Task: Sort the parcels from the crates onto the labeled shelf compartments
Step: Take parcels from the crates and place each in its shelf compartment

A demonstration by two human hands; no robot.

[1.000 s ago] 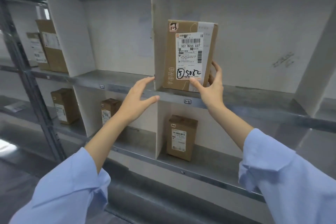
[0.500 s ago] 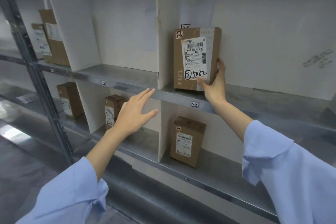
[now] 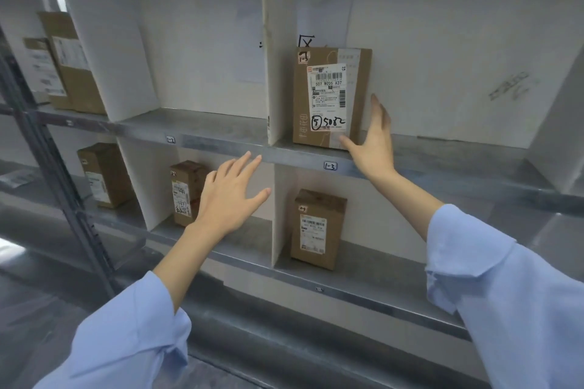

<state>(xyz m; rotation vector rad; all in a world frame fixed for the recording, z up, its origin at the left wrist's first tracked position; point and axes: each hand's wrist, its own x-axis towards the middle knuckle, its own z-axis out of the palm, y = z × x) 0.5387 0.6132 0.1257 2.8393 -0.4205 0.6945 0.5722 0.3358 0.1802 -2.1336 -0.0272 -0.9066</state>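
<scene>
Parcel (image 3: 330, 98) of brown card stands upright on the upper shelf (image 3: 205, 126), just to the right of the white divider (image 3: 279, 41). Its back is close to the wall. It has a white label on the front with "5082" written in black pen. A small tag (image 3: 330, 165) that says "1-3" sits on the front edge of the shelf, low and to the right of the divider.

The right hand (image 3: 373, 148) is on the far side of the parcel from the divider. It is open, with the fingers straight and pointing up along the side of the box. The thumb touches the low front corner. I cannot tell if the fingers touch the side.

The left hand (image 3: 230, 196) is below and a bit left of the divider, in front of the shelf edge. It is open and flat, with the fingers spread, and holds nothing. Both arms wear light blue sleeves (image 3: 505, 309).

On the lower shelf (image 3: 379, 265), a second brown box (image 3: 317, 229) stands below and right of the divider. A third box (image 3: 186, 193) stands below and left of it, partly behind the left hand. A fourth box (image 3: 102, 174) stands farther left. Two more boxes (image 3: 69, 63) stand on the upper shelf, far to the left of the divider.
</scene>
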